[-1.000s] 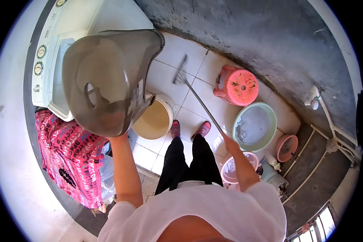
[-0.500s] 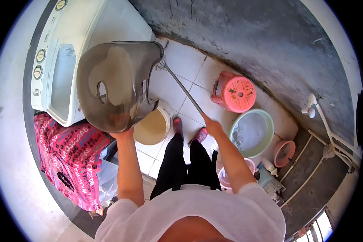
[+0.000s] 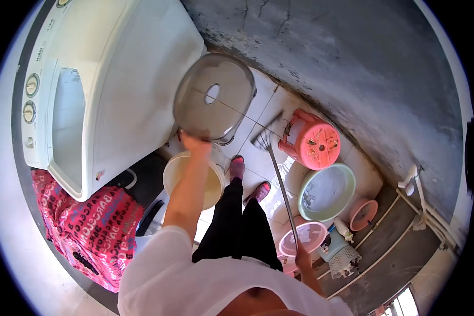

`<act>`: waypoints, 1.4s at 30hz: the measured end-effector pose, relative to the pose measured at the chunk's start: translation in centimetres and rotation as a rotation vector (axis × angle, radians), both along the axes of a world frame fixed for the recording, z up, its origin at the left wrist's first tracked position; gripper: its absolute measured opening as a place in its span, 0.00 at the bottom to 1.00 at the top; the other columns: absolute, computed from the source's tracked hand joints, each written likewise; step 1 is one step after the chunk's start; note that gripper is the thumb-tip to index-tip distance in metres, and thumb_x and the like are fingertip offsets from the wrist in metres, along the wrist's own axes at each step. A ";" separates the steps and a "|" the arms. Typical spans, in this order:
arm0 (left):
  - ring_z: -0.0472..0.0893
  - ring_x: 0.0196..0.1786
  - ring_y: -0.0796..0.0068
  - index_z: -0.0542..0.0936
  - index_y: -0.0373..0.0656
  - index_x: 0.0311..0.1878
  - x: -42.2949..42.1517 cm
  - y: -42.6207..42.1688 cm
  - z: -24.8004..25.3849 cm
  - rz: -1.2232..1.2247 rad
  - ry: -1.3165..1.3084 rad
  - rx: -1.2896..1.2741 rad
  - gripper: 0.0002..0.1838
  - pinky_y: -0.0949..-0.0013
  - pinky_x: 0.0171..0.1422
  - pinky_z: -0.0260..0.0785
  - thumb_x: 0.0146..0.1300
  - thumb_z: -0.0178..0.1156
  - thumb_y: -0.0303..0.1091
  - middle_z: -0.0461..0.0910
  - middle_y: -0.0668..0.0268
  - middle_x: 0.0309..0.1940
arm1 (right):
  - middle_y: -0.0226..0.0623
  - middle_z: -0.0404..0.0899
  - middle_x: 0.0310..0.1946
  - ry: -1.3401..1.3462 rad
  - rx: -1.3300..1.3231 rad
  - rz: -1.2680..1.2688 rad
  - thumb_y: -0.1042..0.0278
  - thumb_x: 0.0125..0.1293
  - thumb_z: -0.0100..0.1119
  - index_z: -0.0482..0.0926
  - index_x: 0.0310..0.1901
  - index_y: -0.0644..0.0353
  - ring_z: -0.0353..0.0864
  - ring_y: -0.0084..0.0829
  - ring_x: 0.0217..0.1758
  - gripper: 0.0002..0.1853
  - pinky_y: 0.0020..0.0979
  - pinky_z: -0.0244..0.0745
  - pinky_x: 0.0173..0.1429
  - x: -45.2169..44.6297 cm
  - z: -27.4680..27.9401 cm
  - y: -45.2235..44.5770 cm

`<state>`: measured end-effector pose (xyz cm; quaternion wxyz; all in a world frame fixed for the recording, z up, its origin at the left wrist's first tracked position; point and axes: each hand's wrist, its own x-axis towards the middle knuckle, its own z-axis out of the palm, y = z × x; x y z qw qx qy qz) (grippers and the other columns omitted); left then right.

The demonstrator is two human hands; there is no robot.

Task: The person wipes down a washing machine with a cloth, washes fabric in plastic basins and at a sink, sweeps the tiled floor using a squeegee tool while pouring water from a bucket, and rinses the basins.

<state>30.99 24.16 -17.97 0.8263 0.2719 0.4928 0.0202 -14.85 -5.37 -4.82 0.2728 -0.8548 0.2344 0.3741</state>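
Nearest us, our right hand (image 3: 303, 259) is closed around the long handle (image 3: 284, 203) of a rake-like tool, beside the pink basin (image 3: 324, 231). Farther out, our left hand (image 3: 196, 143) grips the near edge of the translucent grey stool (image 3: 192, 105), its fingers partly hidden, just beyond the bucket (image 3: 220, 176). We seem to be handling the stool one-handed; shifting it calls for a firm hold and room past the bucket. Beyond the tool's prongs stands the red stool (image 3: 322, 147).
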 end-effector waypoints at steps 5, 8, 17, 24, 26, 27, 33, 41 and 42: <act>0.71 0.29 0.76 0.70 0.51 0.33 4.4 -3.8 -8.8 0.094 0.273 0.129 0.16 0.71 0.29 0.62 0.60 0.40 0.51 0.71 0.76 0.29 | 0.49 0.74 0.23 0.307 -0.083 -0.084 0.66 0.59 0.40 0.59 0.58 0.41 0.73 0.50 0.25 0.23 0.47 0.66 0.28 0.2 4.9 2.4; 0.70 0.28 0.78 0.70 0.50 0.32 6.8 -4.8 -11.4 -0.008 0.229 0.152 0.17 0.73 0.27 0.61 0.60 0.40 0.52 0.72 0.74 0.29 | 0.48 0.73 0.21 0.249 -0.044 -0.194 0.67 0.59 0.42 0.60 0.58 0.41 0.73 0.49 0.24 0.23 0.43 0.66 0.27 -0.3 4.9 3.5; 0.56 0.61 0.62 0.49 0.45 0.63 5.4 -1.5 -14.0 -0.478 0.217 0.265 0.39 0.49 0.63 0.29 0.55 0.36 0.64 0.61 0.59 0.57 | 0.47 0.72 0.18 0.280 -0.004 -0.273 0.67 0.59 0.44 0.63 0.56 0.46 0.72 0.46 0.22 0.21 0.41 0.64 0.25 -0.2 5.1 3.6; 0.62 0.58 0.64 0.57 0.42 0.58 -4.2 -0.4 -6.8 -0.809 0.107 -0.026 0.32 0.56 0.61 0.44 0.57 0.42 0.56 0.63 0.60 0.56 | 0.48 0.73 0.23 0.111 -0.024 -0.123 0.67 0.61 0.40 0.63 0.56 0.53 0.73 0.48 0.24 0.20 0.42 0.66 0.25 1.3 4.1 3.1; 0.63 0.58 0.61 0.57 0.42 0.58 -7.4 -0.2 -5.2 -0.884 0.060 -0.074 0.34 0.55 0.62 0.44 0.56 0.41 0.58 0.63 0.58 0.55 | 0.51 0.74 0.29 0.006 0.034 -0.019 0.63 0.62 0.37 0.54 0.60 0.47 0.74 0.49 0.32 0.23 0.45 0.68 0.32 2.2 -0.1 1.9; 0.65 0.56 0.63 0.59 0.42 0.57 -9.2 0.0 -4.6 -0.897 0.054 -0.091 0.31 0.57 0.60 0.48 0.57 0.42 0.56 0.65 0.60 0.54 | 0.52 0.74 0.32 -0.053 0.074 -0.073 0.65 0.63 0.37 0.56 0.60 0.47 0.73 0.51 0.34 0.22 0.44 0.67 0.36 2.9 -2.6 1.6; 0.68 0.53 0.66 0.62 0.43 0.55 -15.8 -4.4 -1.5 -1.131 0.109 -0.121 0.26 0.61 0.56 0.57 0.58 0.44 0.51 0.68 0.60 0.50 | 0.54 0.73 0.34 -0.039 0.101 -0.181 0.59 0.63 0.37 0.56 0.59 0.36 0.73 0.52 0.37 0.21 0.45 0.67 0.41 7.1 -8.8 1.5; 0.67 0.53 0.63 0.63 0.44 0.55 -16.2 -19.2 -8.9 -1.475 0.097 0.077 0.27 0.60 0.55 0.57 0.57 0.45 0.52 0.67 0.58 0.51 | 0.49 0.73 0.22 0.146 0.065 -0.358 0.64 0.61 0.41 0.59 0.58 0.40 0.74 0.46 0.27 0.22 0.43 0.66 0.30 -11.9 -3.8 4.7; 0.65 0.54 0.63 0.62 0.43 0.55 -16.1 -21.1 -10.9 -1.494 0.117 0.129 0.28 0.60 0.55 0.56 0.57 0.44 0.53 0.65 0.57 0.53 | 0.46 0.72 0.19 0.132 0.081 -0.399 0.65 0.61 0.42 0.61 0.57 0.40 0.74 0.44 0.24 0.21 0.42 0.67 0.29 -12.7 -4.1 5.2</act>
